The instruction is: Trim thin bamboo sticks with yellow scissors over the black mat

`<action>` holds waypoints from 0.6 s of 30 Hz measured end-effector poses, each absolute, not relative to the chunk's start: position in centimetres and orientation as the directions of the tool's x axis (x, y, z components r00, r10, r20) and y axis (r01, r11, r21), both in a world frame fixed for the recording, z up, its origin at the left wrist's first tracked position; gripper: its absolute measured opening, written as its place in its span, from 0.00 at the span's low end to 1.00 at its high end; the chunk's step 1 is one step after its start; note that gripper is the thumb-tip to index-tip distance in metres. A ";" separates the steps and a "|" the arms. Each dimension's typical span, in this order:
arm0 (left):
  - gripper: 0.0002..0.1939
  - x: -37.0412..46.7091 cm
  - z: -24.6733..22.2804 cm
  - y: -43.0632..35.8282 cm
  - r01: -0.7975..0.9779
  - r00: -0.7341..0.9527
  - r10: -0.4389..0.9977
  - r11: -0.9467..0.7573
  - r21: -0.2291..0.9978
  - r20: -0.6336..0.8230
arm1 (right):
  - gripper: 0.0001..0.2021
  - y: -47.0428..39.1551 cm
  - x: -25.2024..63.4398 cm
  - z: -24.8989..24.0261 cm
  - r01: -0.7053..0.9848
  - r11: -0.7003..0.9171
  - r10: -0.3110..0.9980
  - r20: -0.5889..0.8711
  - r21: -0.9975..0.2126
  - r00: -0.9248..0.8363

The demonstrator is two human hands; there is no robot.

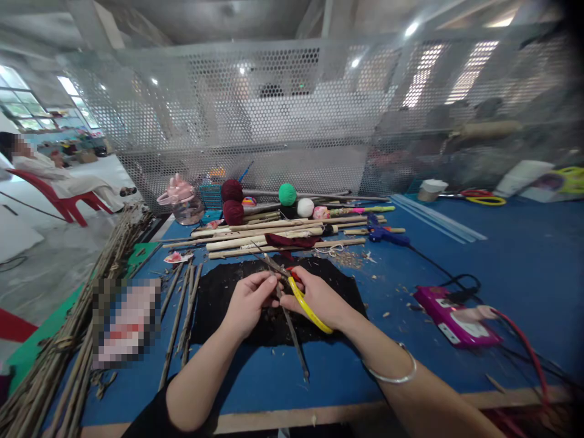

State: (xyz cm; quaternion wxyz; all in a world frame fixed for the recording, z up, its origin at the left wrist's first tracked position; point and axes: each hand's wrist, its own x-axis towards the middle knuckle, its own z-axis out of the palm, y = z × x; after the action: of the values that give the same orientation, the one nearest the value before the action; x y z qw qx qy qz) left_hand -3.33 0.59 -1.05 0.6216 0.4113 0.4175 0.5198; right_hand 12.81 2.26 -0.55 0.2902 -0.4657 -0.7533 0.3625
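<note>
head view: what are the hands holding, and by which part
Right hand: scissors, by the handles. Left hand: apparently a thin stick, near its far end.

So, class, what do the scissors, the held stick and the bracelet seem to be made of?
Scissors: blades probably steel, from their grey metallic look; yellow handle smooth and glossy, likely plastic or plastic-coated. Stick: apparently wood, matte grey-brown with an uneven, bark-like surface. Bracelet: silvery metal by its polished shine, type unclear.

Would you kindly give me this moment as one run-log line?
left hand: pinching twig | right hand: holding yellow-handled scissors | beneath: black cloth on blue tabletop | beyond cloth: blue glue gun
</note>
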 end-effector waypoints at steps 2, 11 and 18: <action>0.16 -3.4 -1.0 0.5 -0.288 0.115 0.990 0.117 0.951 -0.087 | 0.19 2.2 12.6 -0.6 0.473 0.310 0.916 0.126 -0.825 -0.381; 0.14 -2.7 -0.2 -0.3 -0.186 0.233 0.972 0.056 0.981 -0.011 | 0.17 2.0 12.5 -0.6 0.490 0.331 0.909 0.133 -0.807 -0.395; 0.12 -3.0 -0.1 -0.3 -0.119 0.071 0.997 -0.004 0.993 0.013 | 0.19 2.0 12.7 -0.1 0.577 0.385 0.902 0.163 -0.720 -0.399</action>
State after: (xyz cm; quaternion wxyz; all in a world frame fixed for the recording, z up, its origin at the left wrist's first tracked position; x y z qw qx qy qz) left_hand -2.99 -0.32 -0.10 0.5443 0.4892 0.4489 0.5127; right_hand 12.69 2.00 -0.08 0.2792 -0.4718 -0.7840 0.2912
